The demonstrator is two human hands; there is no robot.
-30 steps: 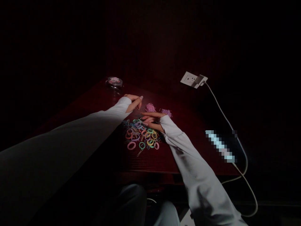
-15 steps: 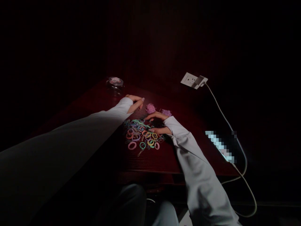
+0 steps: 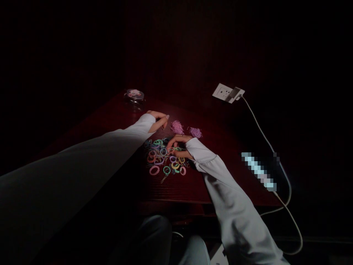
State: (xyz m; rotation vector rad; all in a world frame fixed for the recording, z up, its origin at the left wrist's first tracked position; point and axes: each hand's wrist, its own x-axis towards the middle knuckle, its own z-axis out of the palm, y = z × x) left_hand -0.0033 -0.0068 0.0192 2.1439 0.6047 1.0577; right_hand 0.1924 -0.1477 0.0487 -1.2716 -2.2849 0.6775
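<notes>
Rings (image 3: 151, 159) mostly flat, holes upward; right fingers (image 3: 180, 138) narrowed among them, hold unclear (left fingers (image 3: 160, 123) loosely curled)

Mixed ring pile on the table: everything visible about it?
The pile is a loose, flattish spread of small rings, some scalloped, in pink, coral, yellow, green, blue and purple, tangled with thin strands. Material looks like stretchy fabric or elastic, unconfirmed. It lies on the dark red table, a few rings spilling toward the near edge. The right hand dips into its far right side; its grip is unclear.
</notes>
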